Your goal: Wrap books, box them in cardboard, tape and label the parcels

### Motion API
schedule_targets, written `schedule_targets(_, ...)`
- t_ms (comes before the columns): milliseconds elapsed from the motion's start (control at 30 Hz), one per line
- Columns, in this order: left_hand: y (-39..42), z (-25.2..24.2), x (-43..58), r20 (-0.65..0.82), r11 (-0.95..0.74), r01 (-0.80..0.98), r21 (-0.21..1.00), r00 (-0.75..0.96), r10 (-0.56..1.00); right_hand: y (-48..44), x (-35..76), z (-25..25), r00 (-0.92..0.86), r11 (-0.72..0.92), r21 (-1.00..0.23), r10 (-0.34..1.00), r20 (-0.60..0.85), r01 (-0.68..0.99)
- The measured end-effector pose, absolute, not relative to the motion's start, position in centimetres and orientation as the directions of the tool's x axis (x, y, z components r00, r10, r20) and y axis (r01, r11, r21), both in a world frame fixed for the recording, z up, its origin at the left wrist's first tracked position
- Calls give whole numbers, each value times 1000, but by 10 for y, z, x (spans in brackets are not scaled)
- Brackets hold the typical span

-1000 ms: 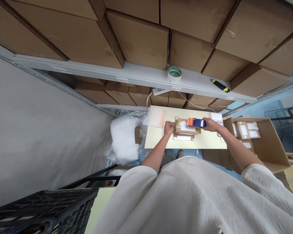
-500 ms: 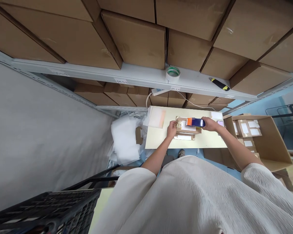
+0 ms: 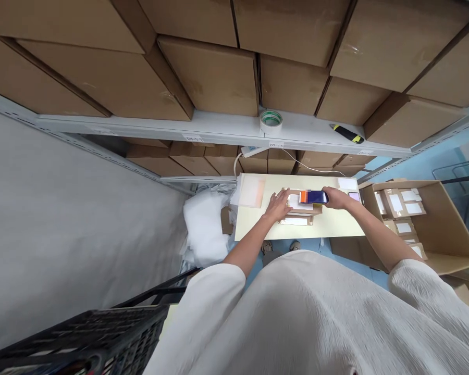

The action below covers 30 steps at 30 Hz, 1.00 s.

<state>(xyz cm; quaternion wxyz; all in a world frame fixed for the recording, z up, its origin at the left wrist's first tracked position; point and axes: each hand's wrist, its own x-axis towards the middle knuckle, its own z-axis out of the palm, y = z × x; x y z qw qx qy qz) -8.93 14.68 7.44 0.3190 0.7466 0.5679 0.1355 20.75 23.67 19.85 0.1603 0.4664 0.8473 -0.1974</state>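
Observation:
A small brown parcel (image 3: 303, 209) with a white label lies on a pale yellow table (image 3: 336, 226). My left hand (image 3: 278, 204) rests flat on the parcel's left end, fingers spread. My right hand (image 3: 336, 198) is closed round a blue and orange tape dispenser (image 3: 313, 196) that sits on top of the parcel. A second flat parcel (image 3: 295, 221) lies just in front of the first.
A tape roll (image 3: 271, 121) and a black-and-yellow cutter (image 3: 346, 133) lie on the grey shelf above. An open carton (image 3: 437, 250) holding labelled parcels stands to the right. White foam sheets (image 3: 203, 229) are piled left of the table. A black crate (image 3: 74, 338) is at bottom left.
My left hand has opened from a closed grip at the parcel's left end and now lies flat on it. The dispenser stays on the parcel, roughly in place.

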Motion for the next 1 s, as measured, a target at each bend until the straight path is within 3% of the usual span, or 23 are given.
schedule_targets(233,146,66,-95,-195,-162,829,535,308,931,232,209,212,-519,508,-173,690,-505,844)
schedule_targets(533,147,60,-96,-244,-114,829,547,288,926,241,265,219,-467,478,-135,692,-550,868)
schedule_targets(733,147,57,-97,-270,-90,837,539,273,923,247,345,209,-435,465,-86,724,-535,881)
schedule_targets(1000,149,57,-97,-285,-86,853,514,265,921,258,402,182,-459,465,-131,719,-522,876)
